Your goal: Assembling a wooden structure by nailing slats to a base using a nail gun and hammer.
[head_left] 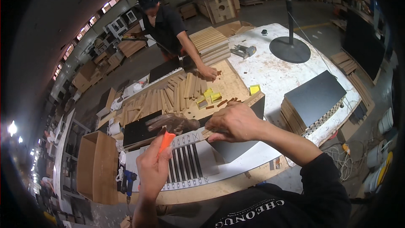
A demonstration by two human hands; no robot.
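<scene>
We note open, speckled white tabletop (270, 74) beyond our right hand (236, 122), clamped on the pale edge of a flat black-faced wooden board (236, 147); left of it, our left hand (152, 164) grips an orange-handled tool (167, 140), brown head blurred.

Room over tabletop (265, 78), stand (290, 50) beyond, panel stack (316, 95) right

On my feed, the white table (263, 69) reads bright near its far edge, while the hall past its left edge sinks into dimness, a lamp (12, 127) flaring there. The orange-handled tool (173, 123) looks smeared; fisheye bends straight lines toward blackened corners.
</scene>
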